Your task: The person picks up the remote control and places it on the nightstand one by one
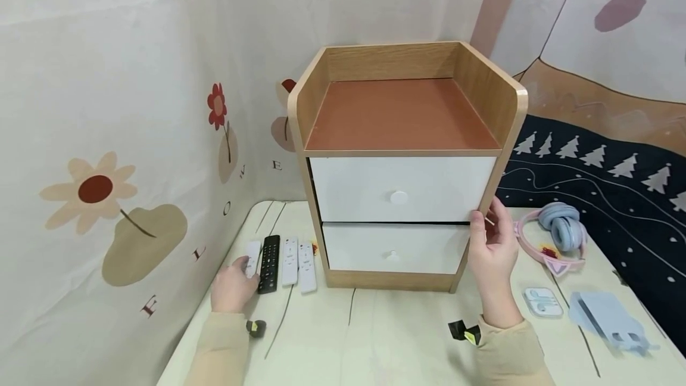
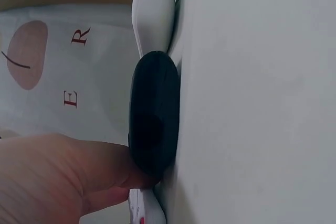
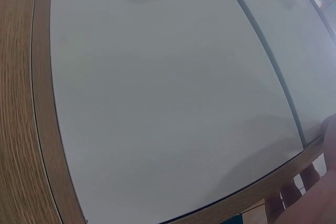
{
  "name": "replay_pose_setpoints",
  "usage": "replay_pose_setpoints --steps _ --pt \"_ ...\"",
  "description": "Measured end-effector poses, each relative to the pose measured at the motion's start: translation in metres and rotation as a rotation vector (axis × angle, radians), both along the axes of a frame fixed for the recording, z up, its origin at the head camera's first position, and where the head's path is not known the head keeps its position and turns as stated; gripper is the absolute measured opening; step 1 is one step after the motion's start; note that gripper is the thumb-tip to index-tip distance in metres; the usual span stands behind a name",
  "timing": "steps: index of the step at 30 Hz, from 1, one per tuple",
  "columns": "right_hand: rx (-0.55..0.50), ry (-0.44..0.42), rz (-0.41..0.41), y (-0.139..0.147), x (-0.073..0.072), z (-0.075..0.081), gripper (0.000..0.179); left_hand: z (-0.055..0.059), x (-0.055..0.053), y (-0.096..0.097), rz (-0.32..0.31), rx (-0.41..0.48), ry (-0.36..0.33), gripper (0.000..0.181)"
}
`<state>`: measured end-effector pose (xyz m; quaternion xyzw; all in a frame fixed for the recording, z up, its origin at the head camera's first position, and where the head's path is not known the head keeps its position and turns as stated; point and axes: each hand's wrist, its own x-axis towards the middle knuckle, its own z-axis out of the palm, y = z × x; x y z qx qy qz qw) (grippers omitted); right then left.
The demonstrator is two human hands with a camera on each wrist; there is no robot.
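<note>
- Black slim remote control with rows of small buttons (image 1: 270, 264); lies on the pale cloth-covered table (image 1: 402, 338), left of the cabinet.
- White slim remote control (image 1: 254, 252); just left of the black one, partly covered by the left hand (image 1: 234, 288); that hand's fingers are at these two remotes, a digit touching the black one's near end; whether it grasps either, cannot tell.
- Two more white remotes (image 1: 290, 261); side by side between the black one and the cabinet.
- Light-wood cabinet with two white drawer fronts and a red-brown top panel (image 1: 402, 115); upright on the table; a round white knob (image 1: 399, 197) on the upper drawer.
- Right hand (image 1: 494, 249); grasping the cabinet's right edge, thumb in front, fingers around the side.
- Further right: pink headphones with blue-grey cushions (image 1: 565, 228); earphones in a square case (image 1: 543, 302); light-blue flat object (image 1: 608, 317), identity unclear.
</note>
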<state>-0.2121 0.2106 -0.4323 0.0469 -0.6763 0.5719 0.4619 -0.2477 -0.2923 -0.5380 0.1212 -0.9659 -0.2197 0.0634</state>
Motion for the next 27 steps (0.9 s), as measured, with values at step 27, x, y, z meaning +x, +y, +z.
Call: replay_pose_setpoints --steps 27 --pt "-0.026 -0.047 0.026 0.002 0.003 0.002 0.046 0.066 0.0 0.039 -0.011 0.135 0.71 0.037"
